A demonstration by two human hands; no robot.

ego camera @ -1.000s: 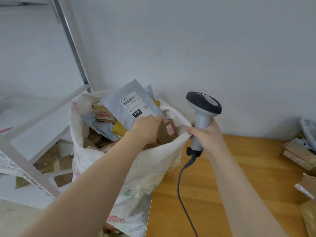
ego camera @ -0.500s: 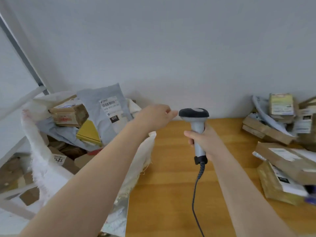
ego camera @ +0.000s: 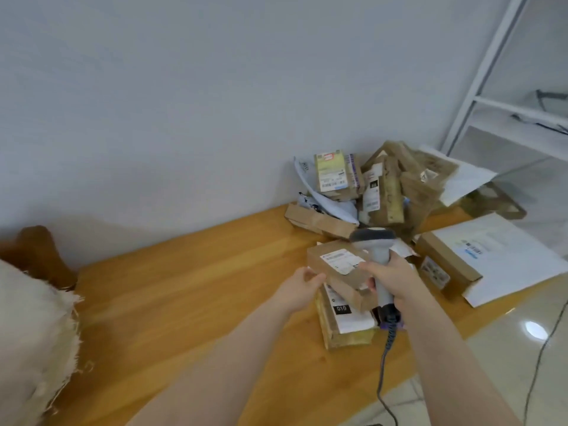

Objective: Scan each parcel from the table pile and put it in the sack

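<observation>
Status of work: incomplete. On the wooden table (ego camera: 184, 287) we count a good number of parcels awaiting scanning. A heap of parcels (ego camera: 368, 186) lies at the table's far edge against the wall, and a flat box (ego camera: 445, 265) under a white mailer (ego camera: 498, 256) lies at the table's right end. The sack (ego camera: 30, 318) stands off the table's left end. Only its frayed flank shows, so we cannot report how many parcels it holds. We judge that the larger part of the job remains.

Item in hand: a brown parcel (ego camera: 335, 265), white label upward, sits toward the table's near right. It is stacked on a second parcel (ego camera: 344, 321) that bears a "010" mark.

Left hand (ego camera: 299, 285): it grasps the brown parcel's left end, thumb on the top corner. The fingers beneath are blurred.

Right hand (ego camera: 392, 278): it is wrapped firmly round the handle of the scanner (ego camera: 376, 244) and lies against the parcel's right end. The scanner head stands upright above the parcel's far right corner and is not turned down onto the label. We therefore judge the scan of this parcel not yet made. The scanner cable (ego camera: 387, 348) trails off the table's near edge.

The parcel sits between the two hands, touching both, and well apart from the sack.
</observation>
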